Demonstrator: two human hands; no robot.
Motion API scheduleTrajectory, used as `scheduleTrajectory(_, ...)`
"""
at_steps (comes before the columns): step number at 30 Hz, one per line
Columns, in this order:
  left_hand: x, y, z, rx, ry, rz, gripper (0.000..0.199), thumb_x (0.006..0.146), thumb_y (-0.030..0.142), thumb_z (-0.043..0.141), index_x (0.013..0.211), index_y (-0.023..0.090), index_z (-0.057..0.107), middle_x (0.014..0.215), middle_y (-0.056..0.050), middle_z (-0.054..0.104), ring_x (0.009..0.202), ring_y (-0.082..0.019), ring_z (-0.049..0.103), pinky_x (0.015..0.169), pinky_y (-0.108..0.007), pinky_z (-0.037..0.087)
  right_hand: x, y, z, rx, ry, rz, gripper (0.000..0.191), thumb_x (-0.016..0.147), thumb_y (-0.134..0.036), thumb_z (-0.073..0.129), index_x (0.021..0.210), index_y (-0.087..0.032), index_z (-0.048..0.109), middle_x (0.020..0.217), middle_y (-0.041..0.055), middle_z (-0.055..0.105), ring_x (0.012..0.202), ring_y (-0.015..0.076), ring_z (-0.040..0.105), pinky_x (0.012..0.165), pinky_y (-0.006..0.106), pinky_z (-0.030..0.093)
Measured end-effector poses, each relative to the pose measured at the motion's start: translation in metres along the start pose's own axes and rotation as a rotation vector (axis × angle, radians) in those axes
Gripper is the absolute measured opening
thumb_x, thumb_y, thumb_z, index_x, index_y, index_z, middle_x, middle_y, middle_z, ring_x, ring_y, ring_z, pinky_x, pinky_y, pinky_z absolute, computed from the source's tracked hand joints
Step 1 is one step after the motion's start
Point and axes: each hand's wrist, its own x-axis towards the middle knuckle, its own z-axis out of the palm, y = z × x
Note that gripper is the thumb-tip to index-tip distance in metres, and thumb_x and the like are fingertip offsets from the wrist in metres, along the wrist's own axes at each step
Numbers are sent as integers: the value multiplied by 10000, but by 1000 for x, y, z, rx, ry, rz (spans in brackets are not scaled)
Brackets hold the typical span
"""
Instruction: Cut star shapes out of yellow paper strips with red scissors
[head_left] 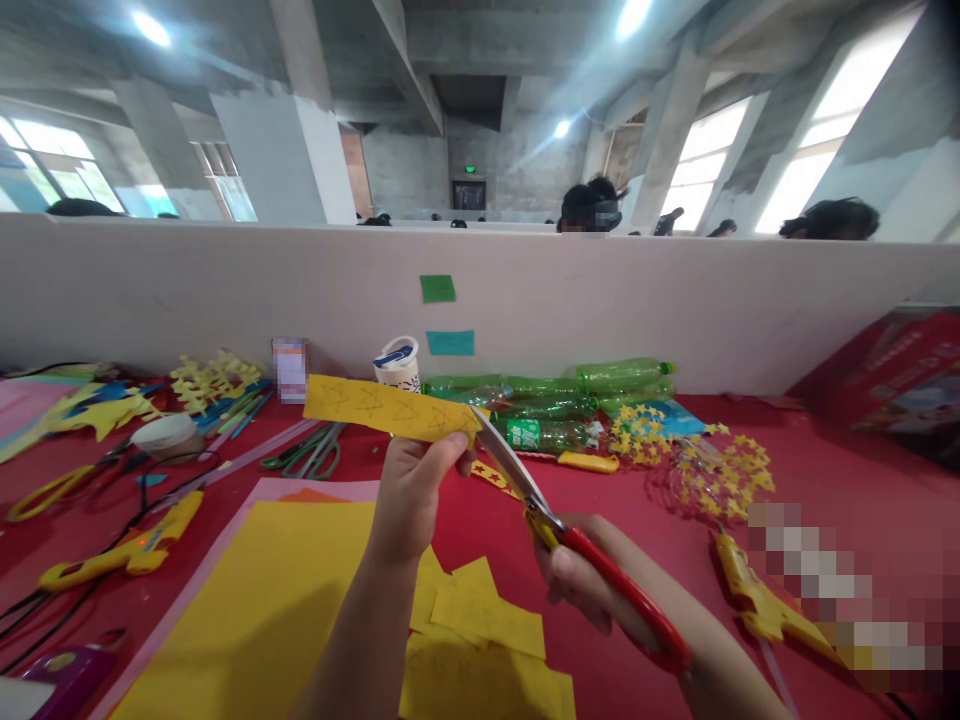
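Note:
A strip of yellow paper (375,408) with stars drawn on it in dark lines is pinched in my left hand (416,490), near the strip's right end. My right hand (592,575) grips red-handled scissors (517,470), whose blades point up and left and meet the strip's right end. Whether the blades are parted there is hard to make out. Below my hands lie several cut pieces of yellow paper (487,615). A large stack of yellow sheets (262,590) sits to the left, with pink and orange paper showing under it.
Green plastic bottles (551,385) lie along the white partition (225,290). Yellow star clusters (724,475) and a yellow cutter (589,462) are at right. Yellow glue guns lie at left (135,550) and right (757,595). Green-handled scissors (307,455) rest behind the stack.

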Motion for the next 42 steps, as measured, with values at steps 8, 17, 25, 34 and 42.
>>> scheduleTrajectory(8,0,-1,-2,-4,0,-16,303,789,219,574,491,174,538,555,-17,514,558,-136,465,565,-280,375,4,2,-2,53,-60,26,516,871,-670,428,677,-192,424,541,-70,371,438,59,359,422,176,335)
scheduleTrajectory(17,1,-1,-6,-32,-14,-40,305,782,195,563,479,182,535,525,-15,496,541,-140,451,547,-290,358,2,4,0,40,-29,54,532,876,-667,426,648,-187,438,523,-72,392,379,36,351,364,156,282)
scheduleTrajectory(25,2,1,-11,-68,-75,-61,298,807,172,549,509,184,545,520,-3,487,529,-131,438,537,-290,345,3,4,-2,56,-71,103,558,821,-722,446,649,-192,430,538,-76,375,375,29,342,327,134,259)
scheduleTrajectory(34,2,0,-12,-95,-74,-76,300,806,155,553,508,183,529,513,5,484,521,-127,437,540,-291,351,3,2,-3,2,-65,119,586,813,-758,397,657,-194,427,541,-64,395,363,32,343,317,144,258)
scheduleTrajectory(42,2,1,-12,-81,-85,-68,272,812,162,560,541,178,572,537,0,520,542,-129,472,557,-276,371,3,0,-2,10,-38,120,564,818,-742,417,657,-202,392,547,-75,373,370,33,349,339,152,273)
